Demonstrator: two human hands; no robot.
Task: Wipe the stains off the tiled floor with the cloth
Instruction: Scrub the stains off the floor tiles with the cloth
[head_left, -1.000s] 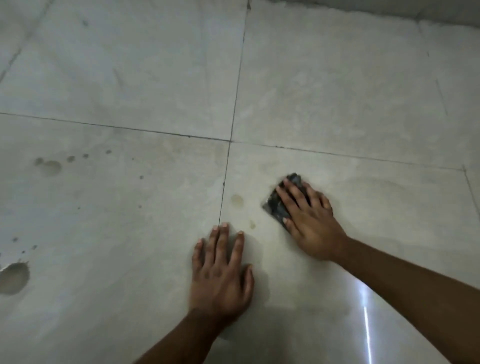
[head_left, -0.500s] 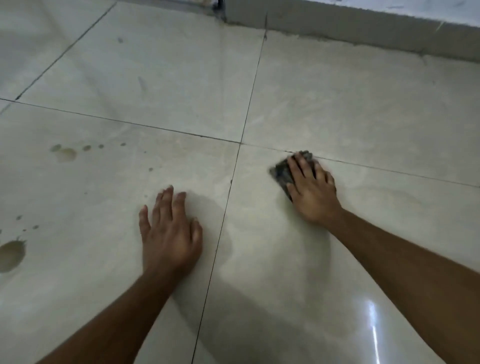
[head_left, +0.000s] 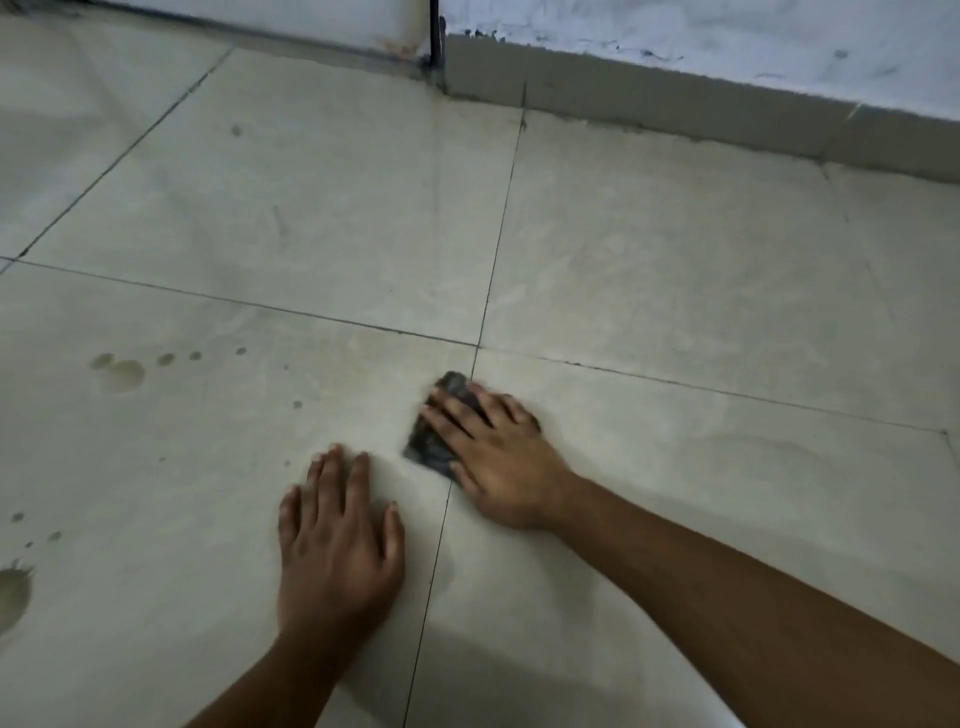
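Observation:
A small dark grey cloth (head_left: 434, 441) lies on the pale tiled floor (head_left: 675, 493), right by a crossing of grout lines. My right hand (head_left: 498, 457) presses flat on the cloth with straight fingers, covering most of it. Flat on the tile to the left of the grout line rests my left hand (head_left: 337, 540), fingers spread, holding nothing. Brown stains mark the left tile: a round blot (head_left: 122, 375) with small drops beside it, and a dark patch (head_left: 11, 597) at the left edge.
A grey skirting (head_left: 675, 109) and a whitish wall run along the far side. A dark vertical gap (head_left: 435, 41) sits at the wall corner. Small specks (head_left: 236, 130) dot the far tile.
My right hand has slid the cloth leftward, onto the grout line towards the stained tile. My left hand has shifted on the floor and now lies closer to the cloth. The view has tilted up, showing the wall.

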